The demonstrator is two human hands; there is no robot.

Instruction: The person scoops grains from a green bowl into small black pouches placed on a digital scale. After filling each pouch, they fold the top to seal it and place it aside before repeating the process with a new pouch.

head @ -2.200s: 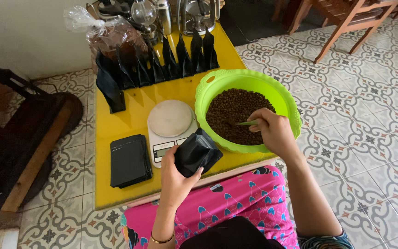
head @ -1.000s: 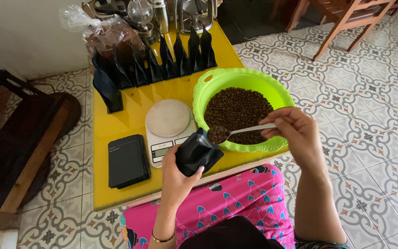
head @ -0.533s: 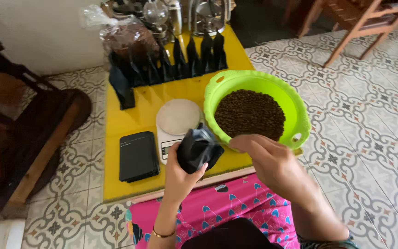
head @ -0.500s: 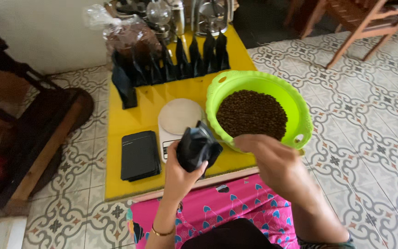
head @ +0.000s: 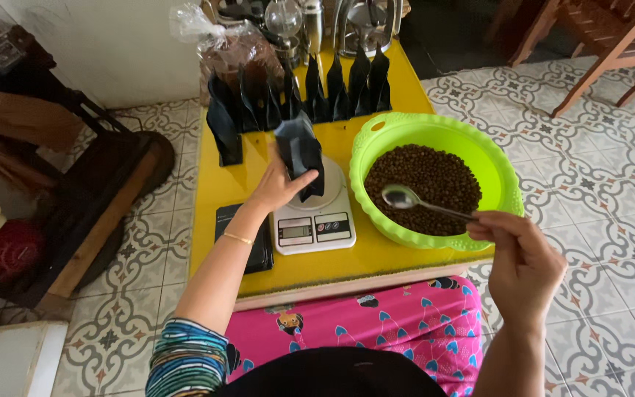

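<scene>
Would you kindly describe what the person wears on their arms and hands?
The left hand is bare, with a thin gold bangle at the wrist and a multicoloured striped sleeve from about the elbow up. The right hand and forearm are bare: no rings, gloves or watch visible.

The left hand is covering the lower side of the black pouch, and the pouch is hiding most of the scale platform. The scale's display is showing too small to tell. At twelve o'clock, glass and metal vessels are being cut by the top edge. At seven o'clock, the forearm is partly hiding a black case.
</scene>
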